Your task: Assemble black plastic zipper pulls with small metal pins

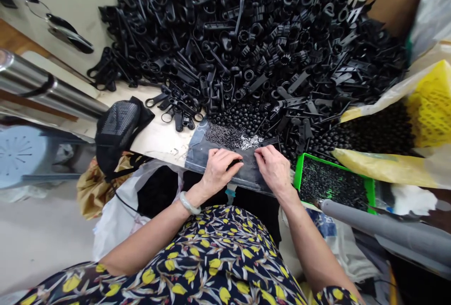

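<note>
My left hand (220,168), with a pale bangle on its wrist, is curled with thumb and fingers around a small black plastic part, mostly hidden by the fingers. My right hand (274,168) is closed in a pinch over the dark work mat (248,173); what its fingertips hold is too small to make out. Just beyond both hands lies a small heap of silver pins (249,142). Beside it on the left is a spread of tiny dark grey pieces (221,134). Small round black beads (243,118) lie behind these.
A large pile of black plastic parts (225,37) covers the back of the table. Several ring-ended parts (179,107) sit at left, near a black mesh pouch (121,121). A green tray (299,173) of small black pieces stands at right, below a yellow bag (384,166).
</note>
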`<state>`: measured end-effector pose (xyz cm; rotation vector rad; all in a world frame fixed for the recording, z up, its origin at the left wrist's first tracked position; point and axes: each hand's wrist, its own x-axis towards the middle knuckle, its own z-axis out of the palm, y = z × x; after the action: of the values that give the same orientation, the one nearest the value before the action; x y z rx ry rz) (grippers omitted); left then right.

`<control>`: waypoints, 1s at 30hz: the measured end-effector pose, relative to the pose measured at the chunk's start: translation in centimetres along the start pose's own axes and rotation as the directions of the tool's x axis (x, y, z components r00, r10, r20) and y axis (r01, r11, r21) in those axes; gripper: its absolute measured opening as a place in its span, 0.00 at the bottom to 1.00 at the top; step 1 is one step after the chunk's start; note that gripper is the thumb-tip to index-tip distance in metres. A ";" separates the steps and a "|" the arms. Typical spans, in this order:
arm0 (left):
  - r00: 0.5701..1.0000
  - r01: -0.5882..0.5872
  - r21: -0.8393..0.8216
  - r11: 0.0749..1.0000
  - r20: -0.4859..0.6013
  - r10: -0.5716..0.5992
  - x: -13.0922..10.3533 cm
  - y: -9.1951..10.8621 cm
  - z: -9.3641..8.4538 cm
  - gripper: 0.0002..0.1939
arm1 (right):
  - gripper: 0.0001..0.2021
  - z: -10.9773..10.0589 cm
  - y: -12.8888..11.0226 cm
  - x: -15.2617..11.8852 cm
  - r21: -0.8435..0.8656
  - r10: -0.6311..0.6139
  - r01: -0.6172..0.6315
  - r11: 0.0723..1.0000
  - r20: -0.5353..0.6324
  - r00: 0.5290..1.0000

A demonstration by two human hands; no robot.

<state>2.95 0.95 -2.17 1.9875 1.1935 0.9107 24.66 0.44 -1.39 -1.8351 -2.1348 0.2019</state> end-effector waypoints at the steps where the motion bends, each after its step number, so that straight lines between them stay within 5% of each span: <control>1: 1.000 -0.017 0.016 1.000 0.003 0.017 0.0 0.0 0.1 0.07 | 0.10 -0.2 -0.1 0.1 -0.022 -0.005 0.005 1.000 0.009 1.000; 7: 0.999 -0.037 0.118 0.992 -0.034 0.041 -0.4 -0.1 0.5 0.06 | 0.08 -0.8 -0.1 0.6 -0.013 -0.012 0.012 1.000 0.071 0.997; 10: 0.999 -0.042 0.140 0.989 -0.024 0.046 -0.5 0.0 0.5 0.06 | 0.07 -0.8 -0.1 0.3 0.265 0.015 -0.018 0.964 0.015 1.000; 15: 0.998 -0.037 0.112 0.993 -0.042 0.042 -0.3 -0.2 0.4 0.06 | 0.07 -0.2 -1.4 -1.0 0.649 0.144 -0.098 0.754 -0.018 0.989; 24: 0.997 -0.042 0.115 0.993 -0.060 0.049 -0.3 -0.4 0.7 0.06 | 0.05 0.5 -3.0 -2.2 0.736 0.161 -0.039 0.676 -0.095 0.982; 30: 0.992 -0.075 0.124 0.989 -0.092 0.086 -0.4 -0.9 1.0 0.06 | 0.04 0.9 -3.4 -2.1 0.652 0.043 0.114 0.749 -0.220 0.975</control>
<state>3.21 0.79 -3.49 2.1220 1.2562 1.0071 21.47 -2.10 -1.53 -1.3140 -1.6326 0.6283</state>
